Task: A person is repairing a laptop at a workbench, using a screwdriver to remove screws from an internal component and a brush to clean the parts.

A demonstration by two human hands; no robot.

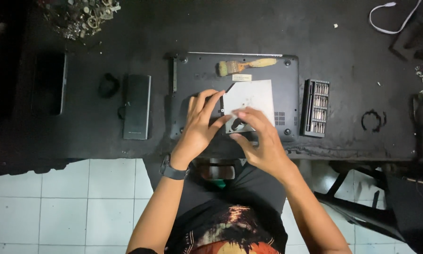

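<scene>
Both hands are on a flat grey square metal drive (pixel 251 96) that lies on the underside of a black laptop (pixel 197 70) on the dark worktable (pixel 343 51). The left hand (pixel 199 129) presses its spread fingers on the drive's left edge. The right hand (pixel 261 141) holds the drive's near edge between thumb and fingers. A wooden-handled paint brush (pixel 246 66) lies on the laptop behind the drive. A black case of screwdriver bits (pixel 316 108) stands just beside the laptop on the right.
</scene>
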